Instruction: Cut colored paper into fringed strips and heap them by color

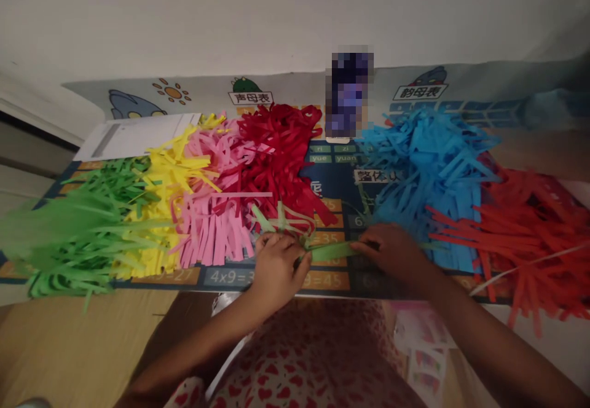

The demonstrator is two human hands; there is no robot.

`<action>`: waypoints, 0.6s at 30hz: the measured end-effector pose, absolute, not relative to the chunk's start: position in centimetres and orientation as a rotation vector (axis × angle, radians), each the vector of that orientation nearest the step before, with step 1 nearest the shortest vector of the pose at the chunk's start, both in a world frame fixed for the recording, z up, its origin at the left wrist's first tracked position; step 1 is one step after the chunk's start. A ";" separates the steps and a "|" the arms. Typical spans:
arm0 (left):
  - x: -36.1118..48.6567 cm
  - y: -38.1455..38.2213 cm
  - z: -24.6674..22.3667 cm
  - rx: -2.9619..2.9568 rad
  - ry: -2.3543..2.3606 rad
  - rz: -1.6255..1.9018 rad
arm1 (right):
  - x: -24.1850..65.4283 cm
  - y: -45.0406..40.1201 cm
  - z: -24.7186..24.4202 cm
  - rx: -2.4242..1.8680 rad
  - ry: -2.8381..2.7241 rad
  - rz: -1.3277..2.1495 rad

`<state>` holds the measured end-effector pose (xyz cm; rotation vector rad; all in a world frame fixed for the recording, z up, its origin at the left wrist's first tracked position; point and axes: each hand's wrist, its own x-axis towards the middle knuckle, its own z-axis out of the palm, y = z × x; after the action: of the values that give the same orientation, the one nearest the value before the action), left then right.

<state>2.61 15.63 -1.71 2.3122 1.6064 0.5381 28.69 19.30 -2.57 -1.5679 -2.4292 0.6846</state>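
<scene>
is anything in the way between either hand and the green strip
Nothing visible: the left hand and right hand both pinch the green strip, uncovered between them. Pale strips lie beyond the left hand.

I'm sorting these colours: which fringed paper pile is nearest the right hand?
The blue pile, just beside the right hand. The orange-red pile lies farther right; the dark red, pink, yellow and green piles are left of that hand.

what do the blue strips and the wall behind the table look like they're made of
The blue strips look like matte or faintly glossy tissue or crepe paper: they are thin, flat and crumple into loose loops, though thin plastic film is possible. The wall seems to be painted plaster, judging by its smooth, dull, pale surface with small marks; the material underneath cannot be told.
</scene>
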 end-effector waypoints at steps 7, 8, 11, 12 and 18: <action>2.9 16.4 -1.7 2.336 1.665 0.412 | 28.7 19.5 -3.2 -1.623 -2.414 0.671; 3.0 16.4 -1.7 2.339 1.670 0.396 | 28.7 19.5 -3.2 -1.628 -2.418 0.669; 3.1 16.6 -1.6 2.339 1.683 0.372 | 28.7 19.6 -3.1 -1.631 -2.420 0.668; 3.1 16.7 -1.6 2.338 1.682 0.369 | 28.7 19.6 -3.1 -1.629 -2.421 0.664; 3.1 16.7 -1.7 2.341 1.679 0.331 | 28.5 19.5 -3.3 -1.637 -2.424 0.633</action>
<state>3.11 16.71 -1.65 2.3408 1.6785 0.3312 28.54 19.49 -3.30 -1.6367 -2.4237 0.6333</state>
